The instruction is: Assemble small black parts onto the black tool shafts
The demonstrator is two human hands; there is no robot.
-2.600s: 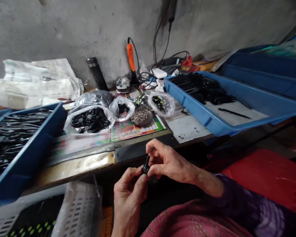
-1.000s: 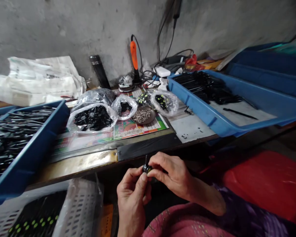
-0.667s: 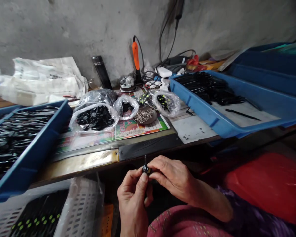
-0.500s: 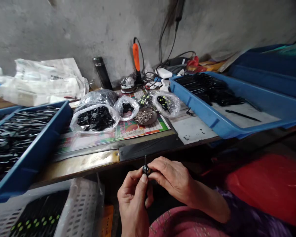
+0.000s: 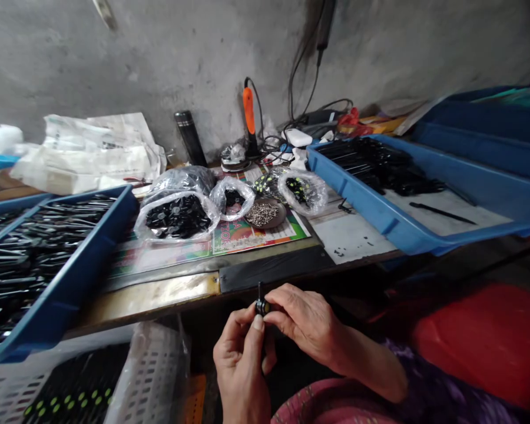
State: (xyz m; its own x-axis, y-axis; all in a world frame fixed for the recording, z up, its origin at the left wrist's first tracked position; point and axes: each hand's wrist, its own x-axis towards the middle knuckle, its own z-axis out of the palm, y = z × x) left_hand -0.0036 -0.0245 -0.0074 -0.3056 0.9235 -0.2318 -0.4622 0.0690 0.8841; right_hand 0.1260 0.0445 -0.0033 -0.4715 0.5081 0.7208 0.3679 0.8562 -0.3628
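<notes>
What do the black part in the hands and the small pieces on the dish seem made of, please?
The black part looks like dull plastic, but it is too small to be sure. The small pieces look like bright metal, from their silvery glint.

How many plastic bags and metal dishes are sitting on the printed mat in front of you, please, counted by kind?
Clear plastic bags: 5
Round metal dish: 1
Total: 6
</notes>
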